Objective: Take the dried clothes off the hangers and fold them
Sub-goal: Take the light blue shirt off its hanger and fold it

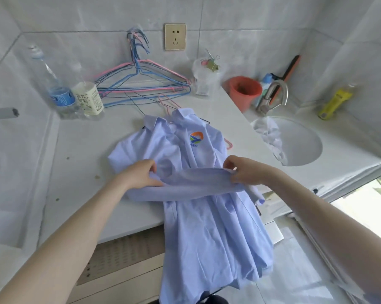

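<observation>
Your forearms reach in from the near edge. Your left hand and right hand each pinch one end of the blue shirt's sleeve, stretching it across the chest.

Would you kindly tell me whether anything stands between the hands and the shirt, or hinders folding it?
Nothing between them: the left hand and right hand both grip the shirt. But a pink hanger sits inside it, hook out at the collar.

Matt cloth shirt, wire hangers, glossy tile wall.
</observation>
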